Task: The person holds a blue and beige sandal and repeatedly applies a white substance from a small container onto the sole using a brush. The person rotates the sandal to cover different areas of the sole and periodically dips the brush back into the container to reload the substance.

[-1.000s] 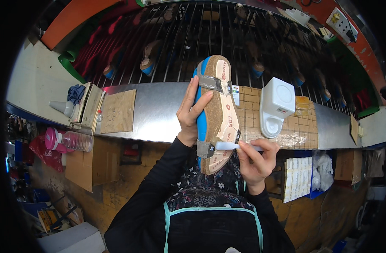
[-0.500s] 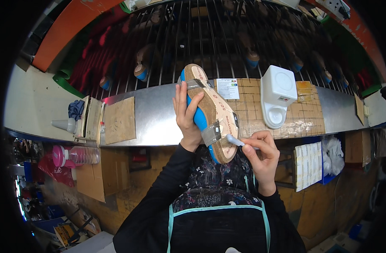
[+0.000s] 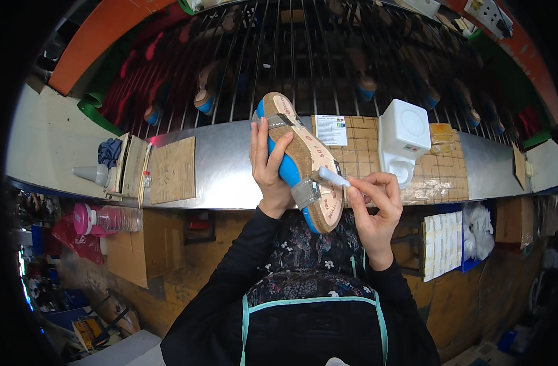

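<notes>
A sandal bottom (image 3: 303, 149) on a blue shoe last (image 3: 288, 172) is held up above the bench edge, sole side facing me. Its cork rim surrounds a pale printed middle, and dark grey straps fold over onto the underside. My left hand (image 3: 271, 171) is closed around its left side, with the thumb on the cork and the fingers along the last. Between thumb and fingertips, my right hand (image 3: 379, 210) pinches a small pale applicator (image 3: 332, 177). The applicator's thick rounded end is over the sole, by the lower strap. Whether it touches is unclear.
A white dispenser (image 3: 404, 131) with a small bowl stands on a taped cardboard sheet (image 3: 437, 177), beside a printed card (image 3: 330, 130). Beyond runs a barred conveyor (image 3: 279, 61) carrying several blue lasts. At left lie a cardboard piece (image 3: 173, 171) and a grey cone (image 3: 91, 174).
The applicator has moved up the sole, from the lower end to beside the lower strap, and lies at a different slant. My right hand shifted slightly; the left keeps its hold.
</notes>
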The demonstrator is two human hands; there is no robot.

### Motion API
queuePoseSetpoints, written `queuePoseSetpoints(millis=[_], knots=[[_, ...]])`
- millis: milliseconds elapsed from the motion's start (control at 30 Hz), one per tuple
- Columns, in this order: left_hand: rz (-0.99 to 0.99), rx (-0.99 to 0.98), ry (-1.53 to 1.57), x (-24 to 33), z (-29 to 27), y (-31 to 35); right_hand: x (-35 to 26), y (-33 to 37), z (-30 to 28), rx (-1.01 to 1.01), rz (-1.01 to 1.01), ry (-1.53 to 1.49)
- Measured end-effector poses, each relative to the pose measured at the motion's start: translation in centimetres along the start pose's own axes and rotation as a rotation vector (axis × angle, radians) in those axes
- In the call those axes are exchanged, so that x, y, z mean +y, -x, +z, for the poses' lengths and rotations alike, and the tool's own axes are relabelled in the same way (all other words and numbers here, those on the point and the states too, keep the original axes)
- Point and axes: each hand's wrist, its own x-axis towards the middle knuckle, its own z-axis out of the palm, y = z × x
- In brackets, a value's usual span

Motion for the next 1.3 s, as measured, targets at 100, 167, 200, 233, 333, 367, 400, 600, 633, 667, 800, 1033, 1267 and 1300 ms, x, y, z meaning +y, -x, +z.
queuePoseSetpoints(millis=[100,167,200,233,333,367,400,600,633,667,800,1033,1267,1300], knots=[[0.027,0.009,-0.012,-0.2,-0.1,-0.2,0.2,-0.2,0.2,0.012,-0.014,-0.048],[0.038,0.011,-0.005,-0.4,-0.1,-0.2,0.3,0.0,0.0,-0.025,-0.023,-0.053],[0.033,0.009,-0.009,-0.4,-0.2,-0.2,0.3,0.2,-0.2,-0.045,-0.028,-0.043],[0.028,0.005,-0.012,-0.5,-0.2,-0.2,0.4,0.4,-0.5,-0.079,-0.004,-0.071],[-0.008,-0.007,-0.003,-0.7,-0.2,-0.2,0.2,1.3,-1.5,-0.168,0.081,-0.125],[-0.021,-0.01,0.003,-0.8,-0.1,-0.2,0.0,1.6,-1.8,-0.192,0.123,-0.149],[-0.024,-0.009,0.0,-0.8,-0.1,-0.2,-0.1,1.9,-2.0,-0.207,0.166,-0.169],[-0.048,0.002,0.03,-0.3,0.3,-0.4,-1.1,2.1,-1.9,-0.1,0.211,-0.181],[-0.03,0.002,0.021,-0.2,0.4,-0.4,-1.1,2.0,-1.9,-0.083,0.192,-0.126],[-0.017,0.004,0.014,-0.1,0.4,-0.3,-1.1,1.9,-1.8,-0.062,0.16,-0.072],[-0.022,0.018,-0.008,-0.1,0.4,-0.3,-1.3,2.0,-1.6,0.018,-0.068,0.141],[-0.158,0.052,0.167,0.1,1.0,-0.7,-1.2,2.7,-1.5,0.103,-0.236,0.165],[-0.171,0.03,0.265,0.4,1.6,-1.4,-1.2,1.9,-2.3,0.194,-0.382,0.3],[-0.184,0.024,0.306,0.5,1.7,-1.4,-1.4,1.9,-2.4,0.167,-0.473,0.315]])
